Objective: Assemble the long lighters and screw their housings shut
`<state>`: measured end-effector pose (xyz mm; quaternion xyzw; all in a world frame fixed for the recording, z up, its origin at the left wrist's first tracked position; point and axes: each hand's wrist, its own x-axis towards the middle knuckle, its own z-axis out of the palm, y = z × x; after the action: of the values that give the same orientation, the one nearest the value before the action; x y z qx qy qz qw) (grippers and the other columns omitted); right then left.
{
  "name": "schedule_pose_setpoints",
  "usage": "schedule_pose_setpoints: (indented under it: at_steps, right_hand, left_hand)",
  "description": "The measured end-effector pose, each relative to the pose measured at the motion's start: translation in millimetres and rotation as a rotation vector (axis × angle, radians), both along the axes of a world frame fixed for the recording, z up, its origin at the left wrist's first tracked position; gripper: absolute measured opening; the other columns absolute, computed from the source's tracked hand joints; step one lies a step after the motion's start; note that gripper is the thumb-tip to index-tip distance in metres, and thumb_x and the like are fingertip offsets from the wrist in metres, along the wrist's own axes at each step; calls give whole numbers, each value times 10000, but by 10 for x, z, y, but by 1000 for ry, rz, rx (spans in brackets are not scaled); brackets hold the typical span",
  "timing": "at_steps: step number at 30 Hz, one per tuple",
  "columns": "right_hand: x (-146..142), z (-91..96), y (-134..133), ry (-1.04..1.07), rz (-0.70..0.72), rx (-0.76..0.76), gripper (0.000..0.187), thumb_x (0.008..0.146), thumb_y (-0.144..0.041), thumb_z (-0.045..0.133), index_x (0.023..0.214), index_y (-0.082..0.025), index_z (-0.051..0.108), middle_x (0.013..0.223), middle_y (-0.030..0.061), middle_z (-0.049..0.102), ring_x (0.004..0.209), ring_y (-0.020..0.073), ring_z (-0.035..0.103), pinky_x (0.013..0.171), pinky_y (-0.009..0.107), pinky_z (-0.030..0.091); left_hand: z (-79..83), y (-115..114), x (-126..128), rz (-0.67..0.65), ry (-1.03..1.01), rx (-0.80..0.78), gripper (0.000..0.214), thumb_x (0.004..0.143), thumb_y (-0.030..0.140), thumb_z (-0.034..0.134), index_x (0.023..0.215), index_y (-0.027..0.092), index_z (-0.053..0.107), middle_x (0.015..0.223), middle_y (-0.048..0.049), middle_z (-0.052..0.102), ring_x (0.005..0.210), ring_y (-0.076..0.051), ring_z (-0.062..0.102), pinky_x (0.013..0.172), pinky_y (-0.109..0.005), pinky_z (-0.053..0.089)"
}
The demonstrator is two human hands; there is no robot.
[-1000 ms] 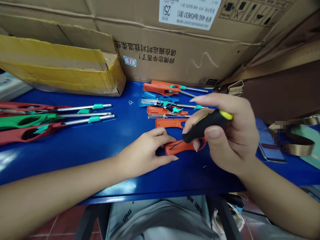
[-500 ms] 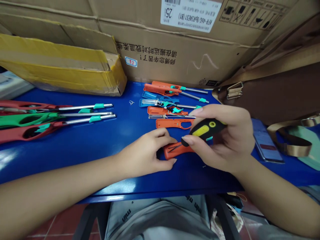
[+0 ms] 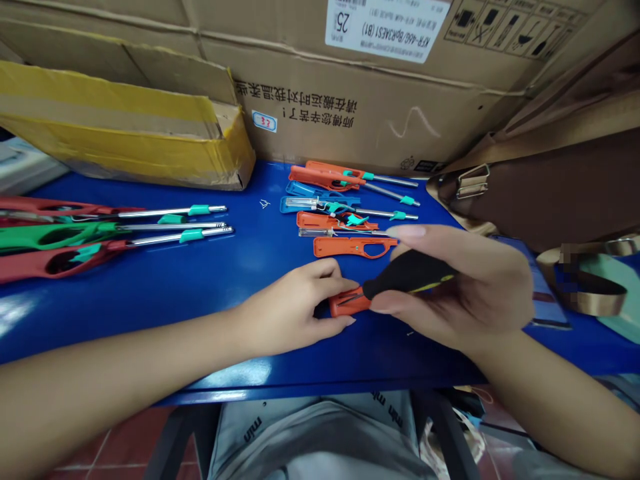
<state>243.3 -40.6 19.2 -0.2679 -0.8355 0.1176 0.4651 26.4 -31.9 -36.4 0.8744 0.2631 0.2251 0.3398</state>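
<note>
My left hand (image 3: 305,300) pinches the handle end of an orange lighter (image 3: 349,303) against the blue table. In my right hand (image 3: 475,287) is a black and yellow screwdriver (image 3: 410,275), its thin shaft slanting down to the lighter's handle. The rest of the lighter is hidden behind that hand. Behind my hands lie an orange lighter shell half (image 3: 340,247), a clear fuel tank (image 3: 315,233) and an opened blue lighter (image 3: 300,205) with its metal tube and teal trigger. More orange lighter parts (image 3: 325,175) lie farther back.
Red and green long lighters (image 3: 95,233) lie at the left. Tiny screws (image 3: 265,203) sit mid-table, and one small screw (image 3: 410,333) lies near my right hand. A cardboard box (image 3: 300,60) walls off the back; a phone (image 3: 545,293) and brown bag (image 3: 550,180) are at the right.
My right hand has turned the screwdriver, so its yellow patch has rolled from the top to the lower side. The left hand stays on the lighter.
</note>
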Motion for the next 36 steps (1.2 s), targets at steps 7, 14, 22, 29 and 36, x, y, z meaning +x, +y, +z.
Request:
schedule_pose_setpoints:
  at_steps: [7,14,22,29,36]
  right_hand:
    - [8,-63,31,59,132,57,603,911,-136,649,1492,-243,525,1352,95,707,1010,223,759,723,333,671]
    - [25,-96,31,50,40,136,488,1025,-267,559,1509,-272,492,1381,72,700,1016,220,773,765,343,681]
    - [25,18,-26,-114,22,265,439,927,-270,753,1326,-154,614,1110,81,801,841,178,786,768,271,663]
    - [-8,-22,-108,-16,108,96,559,1005,-174,476,1559,-232,421,1392,81,688,1045,234,753,795,386,672]
    - [6,35,-83,-198,-20,324,318,1006,-264,610,1309,-168,625,869,46,777,669,184,715,562,310,606]
  left_hand:
    - [7,-5,6,19,16,13,241,935,256,701,1165,185,710,969,-28,571,894,-174,594,821,-297,517]
    - [23,-1,12,24,2,12,155,893,224,716,1037,166,708,927,-18,554,862,-164,589,799,-290,509]
    - [47,-13,5,-2,5,10,139,841,148,669,975,172,697,917,-17,557,855,-163,583,790,-284,512]
    - [49,-9,15,12,29,6,183,861,197,668,1039,178,704,989,-44,615,900,-195,621,807,-323,522]
    - [10,-3,14,17,21,27,157,882,188,630,1026,171,688,951,-30,614,857,-170,621,789,-298,522]
